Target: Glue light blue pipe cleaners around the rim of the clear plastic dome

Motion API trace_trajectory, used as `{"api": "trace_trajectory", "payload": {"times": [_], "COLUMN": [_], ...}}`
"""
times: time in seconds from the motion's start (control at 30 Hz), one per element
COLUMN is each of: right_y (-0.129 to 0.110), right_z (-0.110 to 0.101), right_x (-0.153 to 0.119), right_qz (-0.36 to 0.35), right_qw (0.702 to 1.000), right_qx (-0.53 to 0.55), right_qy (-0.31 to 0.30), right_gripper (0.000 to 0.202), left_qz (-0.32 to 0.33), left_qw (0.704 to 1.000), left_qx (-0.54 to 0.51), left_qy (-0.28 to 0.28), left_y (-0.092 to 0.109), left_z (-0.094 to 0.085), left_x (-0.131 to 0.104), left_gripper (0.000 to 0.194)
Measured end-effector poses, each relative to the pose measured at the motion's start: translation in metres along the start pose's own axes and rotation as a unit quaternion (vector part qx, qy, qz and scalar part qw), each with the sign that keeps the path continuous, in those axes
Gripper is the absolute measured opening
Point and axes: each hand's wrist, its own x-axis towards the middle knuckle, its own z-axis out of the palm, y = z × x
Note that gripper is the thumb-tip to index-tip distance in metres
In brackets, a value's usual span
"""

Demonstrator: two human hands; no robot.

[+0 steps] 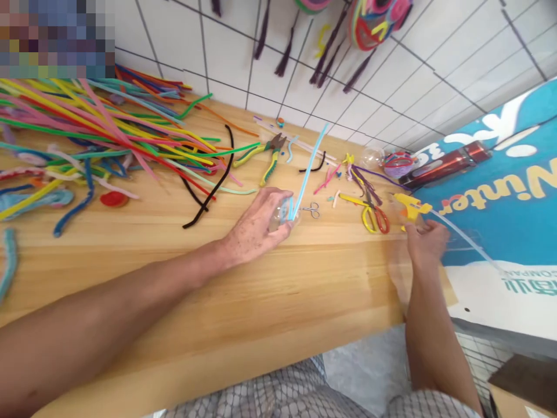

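My left hand [260, 225] is closed around a small clear ball [279, 219] over the middle of the wooden table. A light blue pipe cleaner [310, 168] is wound on the ball, and its free end sticks up and away. At the right, my right hand [427, 239] is wrapped round a yellow glue gun [411, 207] with a white glue stick [467, 240] coming out of its back. Small silver scissors [312, 210] lie just right of the ball. Scissors with yellow and red handles [375, 219] lie between the hands.
A large heap of coloured pipe cleaners [100, 133] covers the left. Beyond my left hand lie green-and-yellow pliers [270, 162] and black pipe cleaners [217, 184]. A dark red cylindrical tool [452, 165] rests by the blue poster [513, 203]. Purple tassels [285, 55] hang at the tiled wall.
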Motion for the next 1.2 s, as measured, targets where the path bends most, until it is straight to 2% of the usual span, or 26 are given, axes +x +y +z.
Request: {"api": "trace_trajectory", "payload": {"times": [0.07, 0.13, 0.2, 0.27, 0.33, 0.4, 0.5, 0.57, 0.7, 0.83, 0.93, 1.1, 1.2], "right_y": [-0.012, -0.039, -0.079, -0.126, -0.169, -0.203, -0.232, -0.238, -0.237, -0.234, -0.234, -0.234, -0.233], "right_z": [-0.011, -0.019, -0.023, -0.024, -0.02, -0.013, 0.001, 0.009, 0.013, 0.009, 0.008, 0.008, 0.006], "right_x": [-0.016, -0.034, -0.052, -0.07, -0.085, -0.099, -0.115, -0.122, -0.132, -0.134, -0.131, -0.131, -0.131], "right_qz": [0.008, -0.016, -0.083, -0.152, -0.208, -0.239, -0.249, -0.242, -0.245, -0.313, -0.349, -0.375, -0.383], "right_qw": [1.0, 0.987, 0.949, 0.901, 0.857, 0.822, 0.789, 0.786, 0.802, 0.815, 0.823, 0.815, 0.821], "right_qx": [0.022, 0.148, 0.256, 0.33, 0.379, 0.421, 0.468, 0.49, 0.508, 0.469, 0.431, 0.429, 0.413], "right_qy": [-0.001, -0.056, -0.166, -0.237, -0.28, -0.301, -0.31, -0.289, -0.197, -0.13, -0.124, -0.104, -0.097], "right_gripper": [0.045, 0.048, 0.047, 0.045, 0.046, 0.049, 0.055, 0.055, 0.043, 0.027, 0.019, 0.018, 0.017], "left_qz": [-0.001, -0.009, -0.015, -0.018, -0.018, -0.012, -0.004, -0.008, -0.011, -0.004, -0.006, -0.001, -0.006], "left_qw": [1.0, 1.0, 0.999, 0.999, 0.999, 0.999, 0.999, 0.999, 0.999, 1.0, 0.999, 0.999, 0.999], "left_qx": [-0.009, -0.019, -0.023, -0.023, -0.025, -0.026, -0.027, -0.033, -0.032, -0.03, -0.037, -0.041, -0.039], "left_qy": [-0.011, -0.018, -0.02, -0.021, -0.022, -0.022, -0.019, -0.014, -0.01, -0.007, -0.003, -0.004, -0.008], "left_y": [-0.001, -0.001, -0.002, -0.003, -0.003, -0.003, -0.003, -0.003, -0.003, -0.004, -0.005, -0.005, -0.005], "left_z": [0.0, 0.0, 0.0, 0.0, 0.0, 0.001, 0.002, 0.003, 0.005, 0.007, 0.007, 0.006, 0.005], "left_x": [0.0, 0.001, 0.001, 0.001, 0.001, 0.002, 0.002, 0.003, 0.003, 0.003, 0.003, 0.003, 0.002], "left_gripper": [0.051, 0.052, 0.054, 0.055, 0.055, 0.055, 0.054, 0.052, 0.053, 0.053, 0.054, 0.053, 0.053]}}
